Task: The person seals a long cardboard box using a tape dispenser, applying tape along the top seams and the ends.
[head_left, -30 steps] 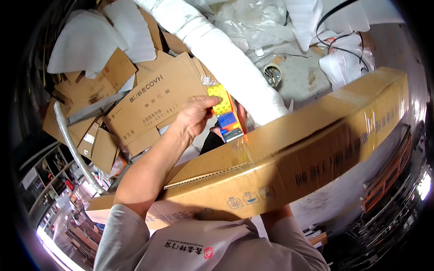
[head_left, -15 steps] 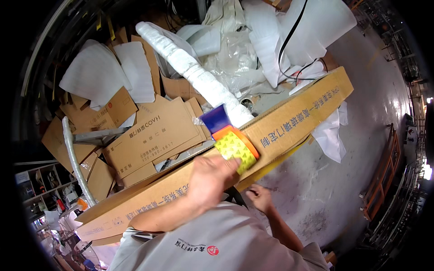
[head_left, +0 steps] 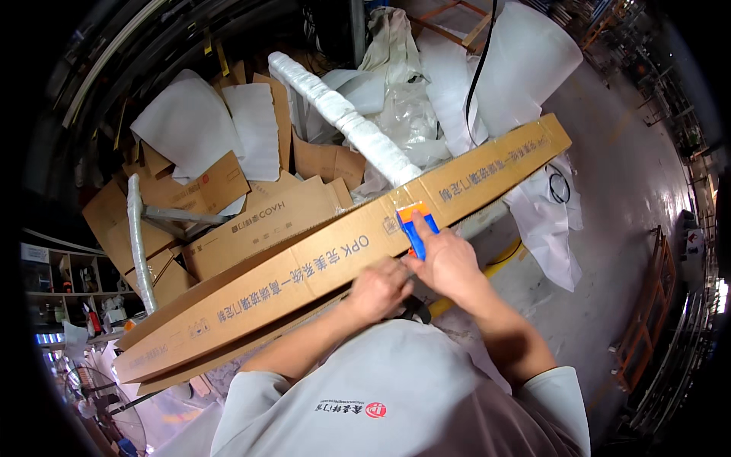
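Note:
A long, narrow cardboard box (head_left: 304,266) with printing along its face lies slantwise before me, from the lower left to the upper right. My right hand (head_left: 445,263) grips a blue and orange tape dispenser (head_left: 423,228), its orange end against the box face near the middle. Most of its tape roll is out of sight. Close to the dispenser, my left hand (head_left: 381,289) is closed at the near edge of the box, its fingers curled. Whatever is between those fingers is hidden.
Behind the box lie flat cardboard pieces (head_left: 266,217), white foam sheets (head_left: 186,122) and a long wrapped bar (head_left: 343,114). A large foam roll (head_left: 525,57) stands at the far right. Crumpled white sheeting (head_left: 544,221) hangs beyond the box, near an orange frame (head_left: 643,312).
The tape dispenser has passed from my left hand to my right and now sits against the box. My left hand has come back to the box's near edge.

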Tool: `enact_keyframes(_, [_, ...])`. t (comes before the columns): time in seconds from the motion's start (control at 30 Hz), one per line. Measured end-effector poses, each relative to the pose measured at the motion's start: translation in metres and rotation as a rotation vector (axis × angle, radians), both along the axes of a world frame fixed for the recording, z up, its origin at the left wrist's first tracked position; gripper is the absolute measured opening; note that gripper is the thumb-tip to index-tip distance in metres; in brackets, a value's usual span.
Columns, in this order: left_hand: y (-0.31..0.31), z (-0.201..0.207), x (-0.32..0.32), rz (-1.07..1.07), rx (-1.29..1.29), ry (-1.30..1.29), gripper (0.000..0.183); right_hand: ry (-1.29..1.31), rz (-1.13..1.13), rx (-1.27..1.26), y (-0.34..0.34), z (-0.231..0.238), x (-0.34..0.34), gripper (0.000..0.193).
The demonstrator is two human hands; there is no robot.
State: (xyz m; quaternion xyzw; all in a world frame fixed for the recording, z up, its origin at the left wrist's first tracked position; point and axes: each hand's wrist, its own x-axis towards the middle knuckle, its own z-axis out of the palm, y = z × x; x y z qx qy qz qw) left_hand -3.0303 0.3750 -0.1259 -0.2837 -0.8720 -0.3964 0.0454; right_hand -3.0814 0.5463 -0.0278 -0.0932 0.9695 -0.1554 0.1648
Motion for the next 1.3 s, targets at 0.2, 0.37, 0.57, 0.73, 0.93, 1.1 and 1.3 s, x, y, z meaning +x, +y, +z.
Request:
enact_keyframes(0.2, [-0.011, 0.011, -0.018, 0.203, -0.609, 0.098, 0.073, 0.12, -0.05, -0.167, 0.017, -0.014, 0.027, 0.079])
enact_keyframes(0.37, [-0.014, 0.012, -0.019, 0.235, -0.548, -0.006, 0.074, 0.12, -0.052, -0.17, 0.049, -0.029, 0.089, 0.079])
enact_keyframes(0.57, [-0.002, 0.017, -0.023, 0.221, -0.569, 0.002, 0.075, 0.257, -0.1, -0.306, 0.056, -0.12, 0.105, 0.08])
enact_keyframes(0.73, [0.032, 0.021, -0.061, 0.223, -0.489, 0.006, 0.074, 0.494, -0.099, -0.44, 0.043, -0.176, 0.089, 0.075])
enact_keyframes(0.93, [0.056, 0.021, -0.069, 0.24, -0.521, -0.008, 0.077, 0.277, -0.132, -0.478, 0.048, -0.199, 0.094, 0.066])
enact_keyframes(1.1, [0.043, 0.005, -0.067, 0.256, -0.561, -0.011, 0.078, -0.26, -0.012, -0.248, 0.061, -0.127, 0.062, 0.05])
enact_keyframes(1.3, [0.044, 0.003, -0.064, 0.28, -0.525, 0.004, 0.066, -0.408, -0.166, -0.219, 0.013, -0.134, 0.048, 0.032])
